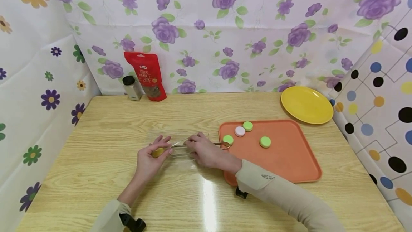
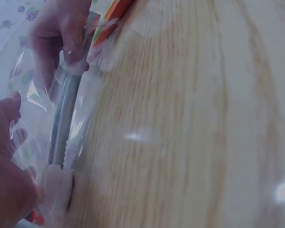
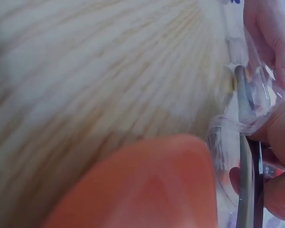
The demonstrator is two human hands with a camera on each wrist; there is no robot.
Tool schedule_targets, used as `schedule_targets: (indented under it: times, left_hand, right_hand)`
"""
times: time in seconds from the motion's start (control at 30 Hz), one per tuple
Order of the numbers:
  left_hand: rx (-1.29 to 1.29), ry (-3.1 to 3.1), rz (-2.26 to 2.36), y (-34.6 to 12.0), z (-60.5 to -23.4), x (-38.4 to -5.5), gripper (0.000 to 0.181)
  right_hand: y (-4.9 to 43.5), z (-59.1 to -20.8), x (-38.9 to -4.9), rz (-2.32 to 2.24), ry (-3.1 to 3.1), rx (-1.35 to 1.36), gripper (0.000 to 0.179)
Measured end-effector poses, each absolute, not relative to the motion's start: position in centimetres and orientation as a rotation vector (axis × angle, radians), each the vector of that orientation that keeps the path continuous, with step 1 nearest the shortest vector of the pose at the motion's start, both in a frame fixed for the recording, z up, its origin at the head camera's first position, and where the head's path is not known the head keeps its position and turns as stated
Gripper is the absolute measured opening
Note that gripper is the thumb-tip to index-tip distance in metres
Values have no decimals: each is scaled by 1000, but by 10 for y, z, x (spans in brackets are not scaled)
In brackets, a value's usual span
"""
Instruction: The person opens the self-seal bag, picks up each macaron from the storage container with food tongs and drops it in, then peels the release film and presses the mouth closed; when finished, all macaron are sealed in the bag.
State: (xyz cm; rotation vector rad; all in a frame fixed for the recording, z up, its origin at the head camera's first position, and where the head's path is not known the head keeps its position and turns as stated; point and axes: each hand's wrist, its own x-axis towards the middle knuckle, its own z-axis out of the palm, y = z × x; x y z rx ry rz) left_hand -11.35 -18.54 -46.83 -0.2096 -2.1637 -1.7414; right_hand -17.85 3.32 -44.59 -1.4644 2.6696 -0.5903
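My left hand (image 1: pixel 150 158) pinches a clear plastic bag (image 1: pixel 185 162) lying on the wooden table. Inside the bag, near the left fingers, is a yellow macaron (image 1: pixel 157 152); it looks pale in the left wrist view, at the tips of the metal tongs (image 2: pixel 66 114). Gripped by my right hand (image 1: pixel 206 151), the tongs reach leftward into the bag. Their looped rear end sticks out over the left edge of the orange tray (image 1: pixel 283 167). Bag film and fingers partly cover the macaron and tong tips.
Three green macarons, one of them a green macaron (image 1: pixel 265 142), and a pale pink macaron (image 1: pixel 239 131) sit on the tray. Behind it lies a yellow plate (image 1: pixel 307 105). A red pouch (image 1: pixel 148 78) and a black-capped jar (image 1: pixel 132 88) stand at the back left.
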Motion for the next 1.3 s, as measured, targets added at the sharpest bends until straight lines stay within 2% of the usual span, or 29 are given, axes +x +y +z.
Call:
schedule_targets:
  times: [0.33,0.63,0.87,1.3]
  left_hand:
    - [-222,-2137,-1791,-186,-472,-114,15]
    - [-209,-2155,-1798,-186,-469,-112,15]
    - [-194,-2158,-1806,-187,-467,-108,14]
    - [-192,-2173,-1807,-186,-467,-108,13]
  right_hand:
    - [70,-434,-172,-702,2665,-1425,36]
    - [141,-426,-159,-679,2789,-1372,41]
    - [194,-425,-149,-617,2903,-1274,55]
    - [285,-423,-140,-567,3108,-1157,60]
